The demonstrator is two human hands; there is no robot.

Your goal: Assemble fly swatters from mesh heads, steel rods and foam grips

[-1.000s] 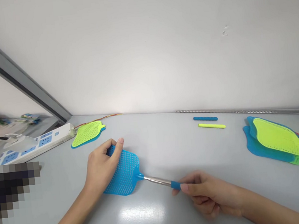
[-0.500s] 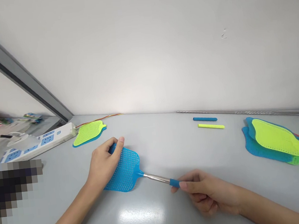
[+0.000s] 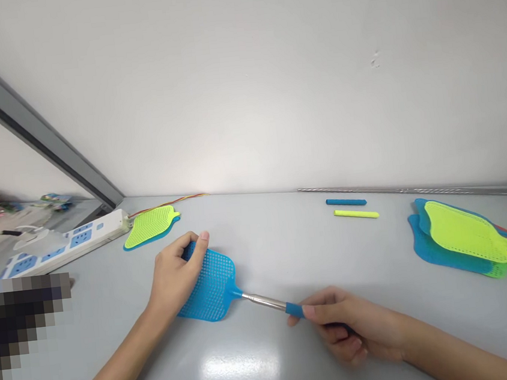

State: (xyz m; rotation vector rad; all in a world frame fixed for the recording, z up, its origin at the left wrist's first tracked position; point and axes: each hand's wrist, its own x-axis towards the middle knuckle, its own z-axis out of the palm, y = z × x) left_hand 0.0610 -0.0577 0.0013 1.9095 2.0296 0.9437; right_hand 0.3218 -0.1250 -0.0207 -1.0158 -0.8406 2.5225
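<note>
Between both hands is a blue fly swatter [image 3: 216,284] with a perforated head, a short metal shaft and a blue grip. My left hand [image 3: 176,276] is closed around the far left side of the head, thumb on top. My right hand [image 3: 340,323] pinches the blue grip between thumb and fingers; the grip's rear end is mostly hidden in the hand. Beyond the hands lie a loose blue grip sleeve [image 3: 346,202] and a yellow one [image 3: 356,213], side by side.
A yellow swatter head [image 3: 152,226] lies over a blue one at the back left, beside a white power strip [image 3: 66,243]. Several swatters [image 3: 464,234] are stacked at the right. Thin metal rods [image 3: 398,190] run along the wall. A pixelated patch covers the lower left.
The view has shifted very slightly. Both hands keep their hold on the blue fly swatter, with no other visible movement.
</note>
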